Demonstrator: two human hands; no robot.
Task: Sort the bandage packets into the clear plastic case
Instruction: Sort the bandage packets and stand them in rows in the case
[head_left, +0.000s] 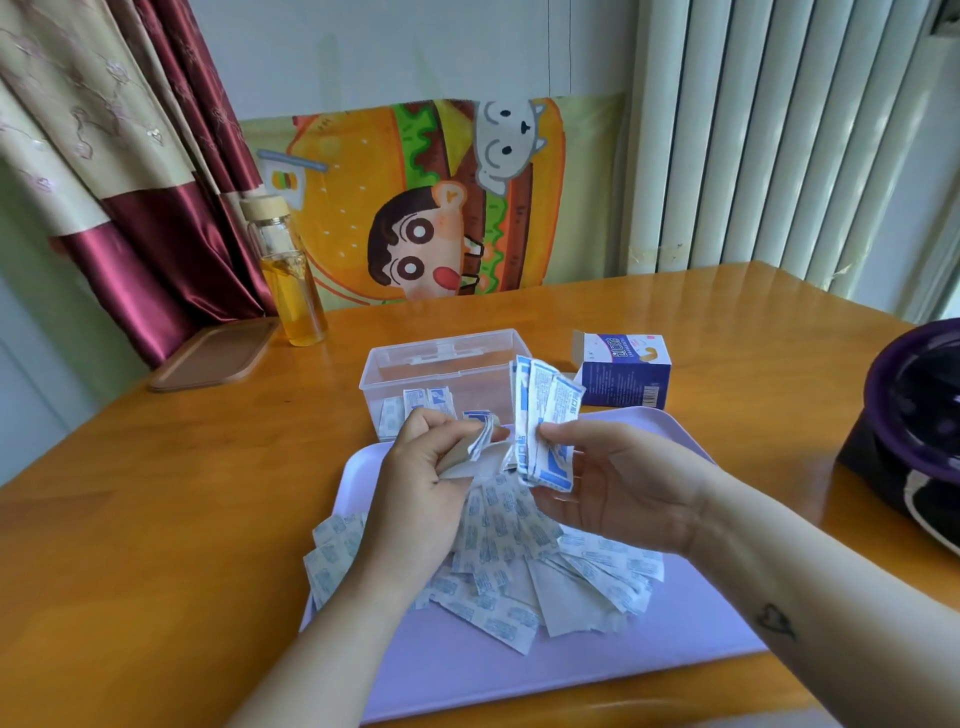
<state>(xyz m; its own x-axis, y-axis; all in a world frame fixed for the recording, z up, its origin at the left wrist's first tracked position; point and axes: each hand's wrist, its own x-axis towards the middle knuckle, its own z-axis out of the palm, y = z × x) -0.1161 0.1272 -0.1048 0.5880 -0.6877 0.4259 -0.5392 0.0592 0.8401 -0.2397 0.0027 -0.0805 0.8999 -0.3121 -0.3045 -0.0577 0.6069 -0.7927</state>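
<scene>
A lilac plastic tray (519, 675) of white-and-blue bandage packets (498, 525) is lying under the hands; the left hand (421, 483) is pinching one packet (480, 434), the right hand (618, 478) gripping a bunch (543, 415), the clear plastic case (441, 364) just beyond.

A wooden table (156, 493) holds a purple tray (519, 670), a bottle (291, 280) beside a brown lid (215, 358), and a blue box (623, 376), with a cartoon cloth (363, 208) behind.
</scene>
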